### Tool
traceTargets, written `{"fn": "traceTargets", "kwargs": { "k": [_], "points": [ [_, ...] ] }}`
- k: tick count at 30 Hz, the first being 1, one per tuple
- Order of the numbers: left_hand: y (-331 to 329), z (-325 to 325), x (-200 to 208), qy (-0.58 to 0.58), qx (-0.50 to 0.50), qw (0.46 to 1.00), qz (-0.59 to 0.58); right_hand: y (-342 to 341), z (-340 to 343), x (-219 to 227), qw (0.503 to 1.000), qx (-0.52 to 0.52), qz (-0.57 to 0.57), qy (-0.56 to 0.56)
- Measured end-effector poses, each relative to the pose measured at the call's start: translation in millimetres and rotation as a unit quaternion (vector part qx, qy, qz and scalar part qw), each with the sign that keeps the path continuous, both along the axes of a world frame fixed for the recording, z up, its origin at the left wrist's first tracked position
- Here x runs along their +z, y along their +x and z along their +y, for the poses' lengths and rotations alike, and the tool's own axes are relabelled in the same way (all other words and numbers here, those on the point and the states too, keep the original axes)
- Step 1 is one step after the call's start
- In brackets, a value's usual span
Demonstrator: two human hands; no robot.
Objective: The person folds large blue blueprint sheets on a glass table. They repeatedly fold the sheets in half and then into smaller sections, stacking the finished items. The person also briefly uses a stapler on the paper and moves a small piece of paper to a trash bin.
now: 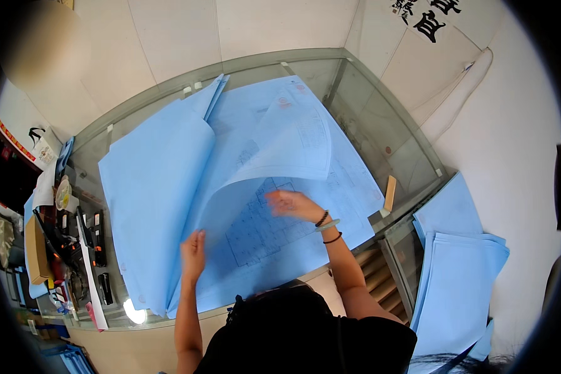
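Note:
A stack of large blue drawing sheets (349,181) lies on a glass-topped table, printed with fine building-plan lines. One blueprint sheet (287,146) arches up in a curl from the stack, its free edge raised. My left hand (194,252) is closed at the near edge of this curling sheet, beside the fold. My right hand (293,206), blurred by motion, hovers over the plan lines just below the raised edge; its fingers look apart, with nothing visible in them. Dark beads and a pale bangle (328,225) circle my right wrist. Turned-over sheets (153,187) lie folded to the left.
The glass table (386,112) meets a wall at the back. Near its right edge lies a small wooden block (389,194). More folded blue sheets (458,274) hang at the right. Staplers, a cardboard box (37,249) and other clutter crowd the left end.

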State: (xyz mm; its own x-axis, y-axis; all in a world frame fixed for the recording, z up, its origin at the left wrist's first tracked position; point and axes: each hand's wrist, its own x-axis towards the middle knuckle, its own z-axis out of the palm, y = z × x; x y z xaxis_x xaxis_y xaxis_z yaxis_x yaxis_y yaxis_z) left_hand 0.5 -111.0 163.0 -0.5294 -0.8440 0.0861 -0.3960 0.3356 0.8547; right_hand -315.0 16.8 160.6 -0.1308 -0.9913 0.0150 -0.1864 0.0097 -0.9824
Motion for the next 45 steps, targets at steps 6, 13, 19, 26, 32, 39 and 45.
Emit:
{"fn": "traceTargets", "kwargs": {
  "k": [6,13,19,26,32,39,45],
  "points": [
    [20.5,-18.3,36.0,0.091,0.036,0.991,0.086,9.2,-39.5,-55.5,0.990,0.006,0.139,0.012],
    [21.1,-32.5,32.3,0.098,0.103,0.981,0.134,45.0,-101.3,-60.3,0.982,0.042,0.182,0.007],
    [15.4,-28.0,49.7,0.063,0.125,0.978,0.154,40.5,-145.2,-143.3,0.909,0.045,0.413,-0.012],
    [39.7,-17.5,71.0,0.048,0.170,0.971,0.161,-4.2,-189.0,-117.6,0.890,-0.034,0.454,-0.038],
    [35.8,-33.8,63.4,0.042,0.173,0.973,0.150,-37.9,-192.6,-126.2,0.840,0.070,0.532,-0.083],
    [32.2,-45.8,62.8,-0.019,0.168,0.981,0.096,-34.7,-226.7,-112.6,0.799,0.167,0.571,0.087],
    [50.7,-47.1,67.2,-0.031,0.153,0.984,0.083,-116.1,-190.4,-118.6,0.833,-0.069,0.538,0.108]
  ]
}}
